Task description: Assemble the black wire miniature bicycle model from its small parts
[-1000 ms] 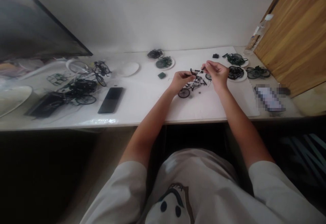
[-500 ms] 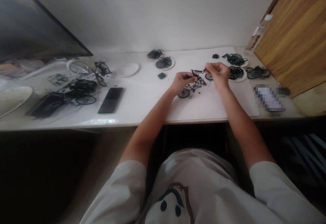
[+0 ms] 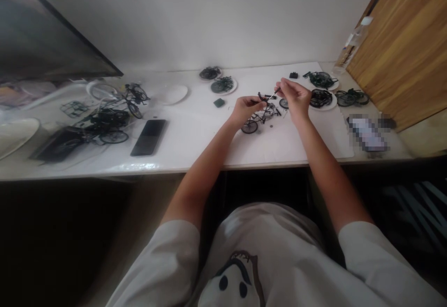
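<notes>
My right hand (image 3: 295,96) is closed in a pinch on a thin screwdriver (image 3: 273,95), its metal shaft slanting down to the left. My left hand (image 3: 246,110) pinches a small dark bicycle part (image 3: 260,97), whose exact kind is partly covered by the fingers. The screwdriver's tip meets this part or lies just in front of it. Beneath both hands lies a partly assembled miniature bicycle (image 3: 250,127), with a black wheel and thin frame pieces. A loose wheel (image 3: 284,103) shows just left of my right wrist.
Paper plates with miniature bicycle parts (image 3: 223,84) stand at the back, and others (image 3: 321,80) at the right. A black phone (image 3: 148,137) lies left of my forearm, beside a heap of model bicycles (image 3: 110,121). A plastic bottle (image 3: 352,44) stands by the wooden board (image 3: 401,51).
My right hand has shifted slightly up and left with the screwdriver, its grip a little different. My left hand keeps its pinch. The whole view has drifted slightly.
</notes>
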### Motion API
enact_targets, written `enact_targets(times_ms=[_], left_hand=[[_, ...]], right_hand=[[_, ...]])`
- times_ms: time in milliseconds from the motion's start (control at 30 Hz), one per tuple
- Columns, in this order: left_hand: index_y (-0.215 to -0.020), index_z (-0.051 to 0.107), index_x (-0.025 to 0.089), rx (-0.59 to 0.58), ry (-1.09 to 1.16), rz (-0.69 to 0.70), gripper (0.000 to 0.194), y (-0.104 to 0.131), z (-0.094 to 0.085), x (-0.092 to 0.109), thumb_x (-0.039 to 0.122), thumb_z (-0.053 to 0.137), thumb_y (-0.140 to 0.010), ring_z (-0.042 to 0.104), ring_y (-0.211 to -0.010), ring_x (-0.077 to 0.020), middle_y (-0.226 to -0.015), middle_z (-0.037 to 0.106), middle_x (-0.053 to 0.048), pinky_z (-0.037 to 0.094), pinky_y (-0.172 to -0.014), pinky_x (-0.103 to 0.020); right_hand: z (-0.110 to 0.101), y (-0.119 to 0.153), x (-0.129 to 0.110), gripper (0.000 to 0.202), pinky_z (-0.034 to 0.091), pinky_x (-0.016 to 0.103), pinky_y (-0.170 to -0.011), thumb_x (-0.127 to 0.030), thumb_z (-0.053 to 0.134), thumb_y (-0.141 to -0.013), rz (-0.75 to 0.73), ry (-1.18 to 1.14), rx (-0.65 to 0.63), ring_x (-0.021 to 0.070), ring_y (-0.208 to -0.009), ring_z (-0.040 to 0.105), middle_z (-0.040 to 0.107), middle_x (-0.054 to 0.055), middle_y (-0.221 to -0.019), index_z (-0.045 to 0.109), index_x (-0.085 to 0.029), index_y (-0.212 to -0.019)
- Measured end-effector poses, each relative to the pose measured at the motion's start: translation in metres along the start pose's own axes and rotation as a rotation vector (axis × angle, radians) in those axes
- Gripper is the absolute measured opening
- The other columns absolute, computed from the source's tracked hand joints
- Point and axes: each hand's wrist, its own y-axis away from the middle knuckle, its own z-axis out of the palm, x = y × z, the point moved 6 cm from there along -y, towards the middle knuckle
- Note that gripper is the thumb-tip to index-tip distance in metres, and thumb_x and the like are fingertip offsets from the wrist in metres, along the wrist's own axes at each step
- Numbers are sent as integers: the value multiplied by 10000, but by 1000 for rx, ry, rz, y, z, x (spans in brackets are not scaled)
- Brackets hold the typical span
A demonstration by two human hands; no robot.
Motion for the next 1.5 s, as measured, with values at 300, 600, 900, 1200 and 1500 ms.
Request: enact_targets(times_ms=[300, 600, 900, 1200, 1500], left_hand=[[-822, 816, 169, -6, 2, 7, 366, -2, 0, -7, 453, 1002, -686, 646, -779, -124, -935, 792, -76, 509, -765, -295], [-812, 819, 167, -18, -41, 7, 361, 3, 8, -4, 460, 993, -692, 670, -827, -147, -1017, 811, -99, 522, -776, -305], [-812, 817, 175, 0, -50, 13, 381, 2, 7, -4, 493, 989, -693, 656, -810, -144, -952, 793, -83, 527, -768, -305], [-809, 816, 168, -9, -40, 22, 329, 2, 7, -3, 445, 977, -733, 641, -779, -127, -932, 785, -74, 498, -760, -303], [-839, 807, 164, 21, 7, 11, 348, -2, 5, -7, 455, 974, -744, 647, -788, -127, -923, 778, -67, 508, -781, -304]], right_hand=[[-2, 3, -9, 549, 710, 329, -819, -659, 983, -701, 75, -8, -45, 208, -907, 831, 823, 36, -898, 781, -245, -999], [-8, -2, -4, 597, 694, 305, -716, -683, 1016, -604, 70, -3, -11, 188, -775, 801, 798, 19, -812, 738, -243, -897], [-9, -4, -1, 576, 665, 283, -659, -696, 979, -661, 17, 38, -14, 175, -739, 781, 761, 5, -781, 646, -259, -836], [-7, 0, -1, 489, 681, 295, -714, -634, 952, -763, 5, 43, 18, 188, -802, 806, 784, 25, -853, 674, -255, -901], [6, 8, -20, 503, 718, 381, -890, -622, 943, -781, -5, 56, -15, 257, -1051, 827, 832, 49, -1026, 823, -283, -1133]])
